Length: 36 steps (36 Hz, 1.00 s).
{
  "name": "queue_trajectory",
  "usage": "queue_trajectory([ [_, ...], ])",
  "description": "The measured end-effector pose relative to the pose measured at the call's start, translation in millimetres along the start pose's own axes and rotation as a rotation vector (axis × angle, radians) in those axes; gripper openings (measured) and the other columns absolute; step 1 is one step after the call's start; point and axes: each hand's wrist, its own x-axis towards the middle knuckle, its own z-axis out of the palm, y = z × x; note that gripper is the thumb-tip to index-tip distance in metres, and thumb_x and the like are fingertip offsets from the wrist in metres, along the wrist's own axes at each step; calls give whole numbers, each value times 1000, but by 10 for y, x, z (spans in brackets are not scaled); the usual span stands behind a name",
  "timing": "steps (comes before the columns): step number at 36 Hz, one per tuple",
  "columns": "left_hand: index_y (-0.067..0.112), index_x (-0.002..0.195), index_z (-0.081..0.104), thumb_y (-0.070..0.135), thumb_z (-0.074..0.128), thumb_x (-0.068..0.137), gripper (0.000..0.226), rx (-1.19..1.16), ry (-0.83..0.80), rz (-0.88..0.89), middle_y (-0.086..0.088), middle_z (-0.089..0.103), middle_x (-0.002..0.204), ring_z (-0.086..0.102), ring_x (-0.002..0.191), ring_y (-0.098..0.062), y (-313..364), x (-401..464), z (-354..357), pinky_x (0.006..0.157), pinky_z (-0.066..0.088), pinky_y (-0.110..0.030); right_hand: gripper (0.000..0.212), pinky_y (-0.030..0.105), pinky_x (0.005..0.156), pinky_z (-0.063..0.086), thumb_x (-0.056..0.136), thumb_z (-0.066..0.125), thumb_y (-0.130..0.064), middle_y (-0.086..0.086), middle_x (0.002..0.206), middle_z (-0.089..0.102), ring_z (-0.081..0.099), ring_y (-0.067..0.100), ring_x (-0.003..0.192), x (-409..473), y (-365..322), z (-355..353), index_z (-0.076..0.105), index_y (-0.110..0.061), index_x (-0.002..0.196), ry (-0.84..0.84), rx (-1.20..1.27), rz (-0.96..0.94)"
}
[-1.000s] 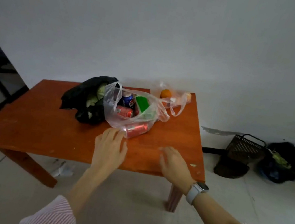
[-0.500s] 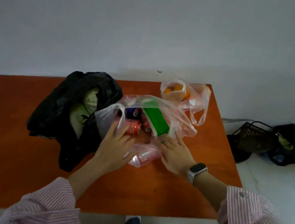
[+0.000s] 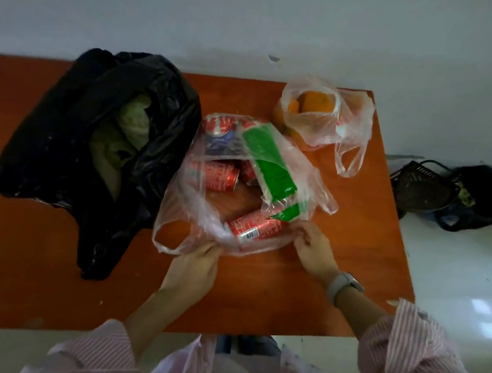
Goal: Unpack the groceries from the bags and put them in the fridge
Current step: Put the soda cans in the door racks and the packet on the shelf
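A clear plastic bag (image 3: 191, 207) lies open in the middle of the orange table (image 3: 254, 295). Inside it are red drink cans (image 3: 253, 227), a blue can (image 3: 222, 142) and a green carton (image 3: 268, 161). My left hand (image 3: 195, 266) pinches the bag's near rim at the left. My right hand (image 3: 313, 248), with a watch on its wrist, grips the rim at the right, next to the nearest red can. A black bag (image 3: 87, 138) with pale leafy greens (image 3: 130, 125) sits to the left. A small clear bag of oranges (image 3: 315, 110) stands at the back right.
The table stands against a white wall. On the floor to the right sit a dark basket (image 3: 418, 185) and a black bag (image 3: 476, 199). The fridge is not in view.
I have stepped closer and now look straight down. Both hands have drawn back from on top of the clear bag to its near rim, and the bag's mouth is spread wider.
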Motion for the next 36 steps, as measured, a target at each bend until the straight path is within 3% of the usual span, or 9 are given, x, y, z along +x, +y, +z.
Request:
queue_trajectory([
  [3,9,97,70,13,42,83,31,-23,183,57,-3,71,97,69,78,-12,231,-103,-135,60,54,-17,27,33,80,55,89,48,0,9,116,52,60,22,100,2,-12,14,47,-14,112,108,102,-92],
  [7,6,108,67,12,43,87,33,84,369,165,-8,68,111,65,101,-19,418,-10,-130,83,53,-26,56,22,72,55,89,51,-4,4,130,32,56,10,90,15,2,23,32,-20,139,93,-88,-234],
  [12,2,134,40,31,34,90,53,195,115,-120,-17,50,136,43,130,-30,265,161,59,104,28,-62,61,29,69,56,91,53,-13,-9,117,43,61,12,82,145,57,59,25,-24,143,66,-139,-138],
  [17,2,133,41,35,28,92,54,182,13,-176,-16,44,141,26,138,-25,118,-55,279,111,13,-54,36,43,76,55,93,48,-23,-2,137,43,62,20,92,275,90,66,50,-14,128,92,-301,-217],
  [23,13,139,37,49,23,93,60,383,-150,-51,-13,32,149,25,140,-29,36,-107,276,109,25,-58,33,34,81,50,96,43,-29,-3,137,44,59,22,103,341,7,18,57,-15,122,50,-279,-150],
  [26,18,126,55,36,33,93,44,108,-10,-119,-3,46,141,39,133,-24,86,-77,197,109,31,-54,33,35,88,47,96,42,-30,-3,140,43,55,22,111,359,-16,-34,58,-16,122,-15,-195,-122],
  [30,9,91,69,18,44,84,28,97,357,-50,-4,71,95,67,88,-19,271,110,-36,88,52,-40,32,34,86,48,93,46,-13,6,130,54,57,23,106,387,-117,-179,58,-15,123,-30,-177,-135],
  [33,9,99,67,23,42,84,33,227,482,5,-7,69,102,64,94,-21,358,400,-255,87,46,-37,33,28,71,46,90,46,-6,10,119,58,58,21,90,391,-273,-318,57,-11,121,120,-182,-272],
  [36,8,117,60,25,44,86,39,267,547,-11,-12,61,120,58,108,-28,309,740,-425,90,44,-44,37,35,84,47,89,45,-8,13,121,55,53,22,99,463,-423,-415,49,-9,126,222,-270,-463],
])
